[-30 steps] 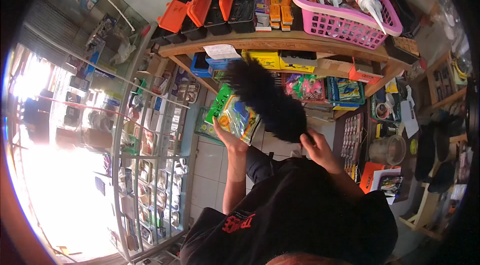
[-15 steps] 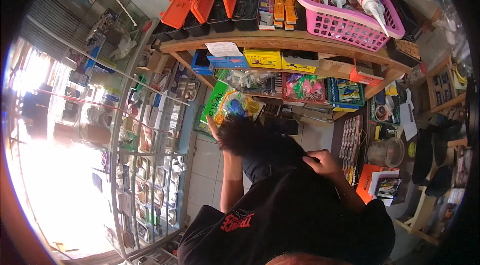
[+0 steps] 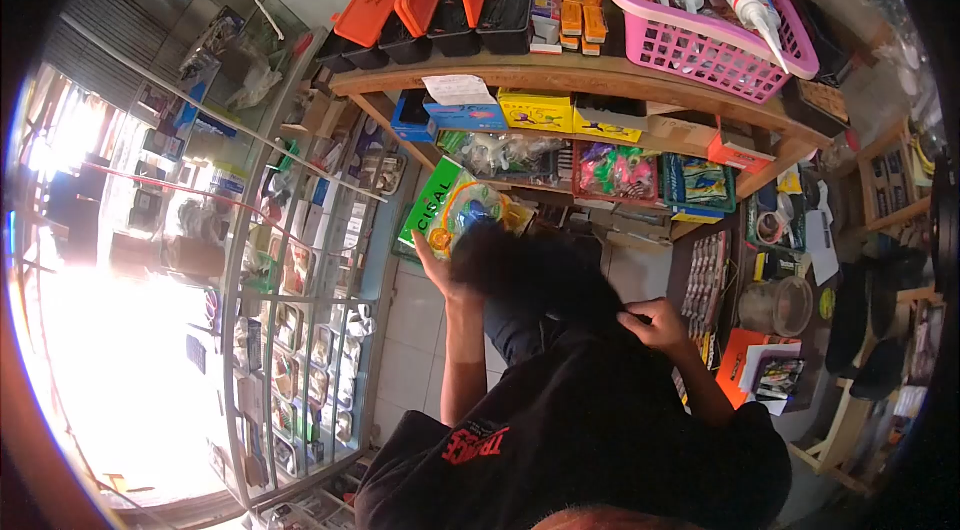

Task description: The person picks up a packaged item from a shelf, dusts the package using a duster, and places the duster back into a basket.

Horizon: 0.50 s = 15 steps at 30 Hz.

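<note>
My left hand [image 3: 436, 273] is at the lower left edge of a packet [image 3: 432, 198] with a green card lettered "CISAL". One finger lies along the edge; the others are partly hidden. Clear plastic on the packet shows blue and orange contents. A black fluffy duster [image 3: 540, 275] stretches across in front of me, its blurred left end covering the packet's lower part and some of my left hand. My right hand [image 3: 657, 323] is closed at the duster's right end, close to my black shirt; the grip itself is partly hidden.
A wooden shelf [image 3: 590, 80] ahead carries black boxes with orange lids [image 3: 418, 2] and a pink basket [image 3: 700, 70] of sealant tubes. Below are trays of packaged goods [image 3: 615, 172]. A glass display case [image 3: 300, 300] stands left; a clear tub [image 3: 775, 305] is right.
The duster's left end has shifted slightly right, uncovering more of my left hand. The packet and my right hand stay nearly in place. The view has shifted a little.
</note>
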Available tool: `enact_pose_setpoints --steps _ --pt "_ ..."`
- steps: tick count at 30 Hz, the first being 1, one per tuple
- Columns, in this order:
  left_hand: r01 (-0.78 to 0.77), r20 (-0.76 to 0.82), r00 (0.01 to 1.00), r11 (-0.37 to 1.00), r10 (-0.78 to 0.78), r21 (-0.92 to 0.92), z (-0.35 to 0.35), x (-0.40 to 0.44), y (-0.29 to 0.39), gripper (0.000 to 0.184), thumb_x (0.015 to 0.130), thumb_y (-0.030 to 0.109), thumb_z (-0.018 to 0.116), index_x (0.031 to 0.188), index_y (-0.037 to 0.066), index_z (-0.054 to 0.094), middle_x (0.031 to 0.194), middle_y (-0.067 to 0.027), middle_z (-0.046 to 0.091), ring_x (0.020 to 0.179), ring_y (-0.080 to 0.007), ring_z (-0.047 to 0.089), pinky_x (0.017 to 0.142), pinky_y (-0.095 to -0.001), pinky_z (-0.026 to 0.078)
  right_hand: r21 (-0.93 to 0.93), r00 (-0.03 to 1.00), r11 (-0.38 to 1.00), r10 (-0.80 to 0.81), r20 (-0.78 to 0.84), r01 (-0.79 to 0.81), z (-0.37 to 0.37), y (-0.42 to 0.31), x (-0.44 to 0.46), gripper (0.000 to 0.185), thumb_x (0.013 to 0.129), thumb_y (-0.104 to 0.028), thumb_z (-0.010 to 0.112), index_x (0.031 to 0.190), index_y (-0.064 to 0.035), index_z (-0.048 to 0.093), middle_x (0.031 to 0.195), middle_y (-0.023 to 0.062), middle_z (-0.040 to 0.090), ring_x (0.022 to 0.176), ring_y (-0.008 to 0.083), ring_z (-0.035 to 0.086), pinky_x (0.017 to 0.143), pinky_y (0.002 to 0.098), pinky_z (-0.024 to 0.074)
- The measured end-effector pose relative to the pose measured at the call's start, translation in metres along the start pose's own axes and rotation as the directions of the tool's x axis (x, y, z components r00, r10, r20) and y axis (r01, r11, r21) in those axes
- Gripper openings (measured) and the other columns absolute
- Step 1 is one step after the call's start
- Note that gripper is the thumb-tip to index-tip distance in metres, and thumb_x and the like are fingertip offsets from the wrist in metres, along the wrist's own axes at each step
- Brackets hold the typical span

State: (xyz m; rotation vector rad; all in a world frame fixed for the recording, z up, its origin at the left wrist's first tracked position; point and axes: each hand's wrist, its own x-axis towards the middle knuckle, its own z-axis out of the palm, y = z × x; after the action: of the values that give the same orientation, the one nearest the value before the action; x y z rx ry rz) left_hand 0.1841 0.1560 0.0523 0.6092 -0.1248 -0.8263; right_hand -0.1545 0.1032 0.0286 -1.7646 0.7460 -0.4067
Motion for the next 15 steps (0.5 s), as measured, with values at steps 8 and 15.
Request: enact_pose_setpoints --steps 8,15 --pt "0.048 0.046 0.998 0.996 -0.045 -0.072 0.0 -0.005 0.0 0.064 0.099 0.057 0.034 0.134 0.006 0.05 0.123 -0.0134 0.061 0.11 -0.0304 0.06 0.096 -0.0457 0.05 0.089 1.0 0.996 0.018 -0.018 -0.017 0.019 0.015 0.005 0.025 0.091 -0.02 0.066 0.092 0.0043 0.069 0.073 0.0175 0.067 0.063 0.0124 0.056 0.06 0.033 0.0443" --pt "0.012 -0.055 0.998 0.999 -0.014 -0.046 0.018 -0.008 0.002 0.066 0.098 0.058 0.037 0.135 0.005 0.049 0.127 -0.0138 0.058 0.113 -0.0308 0.059 0.098 -0.0464 0.049 0.017 0.995 0.996 0.087 0.039 -0.088 0.015 0.004 0.007 0.025 0.091 -0.021 0.067 0.091 0.0042 0.069 0.077 0.0178 0.069 0.068 0.0159 0.062 0.066 0.0334 0.0479"
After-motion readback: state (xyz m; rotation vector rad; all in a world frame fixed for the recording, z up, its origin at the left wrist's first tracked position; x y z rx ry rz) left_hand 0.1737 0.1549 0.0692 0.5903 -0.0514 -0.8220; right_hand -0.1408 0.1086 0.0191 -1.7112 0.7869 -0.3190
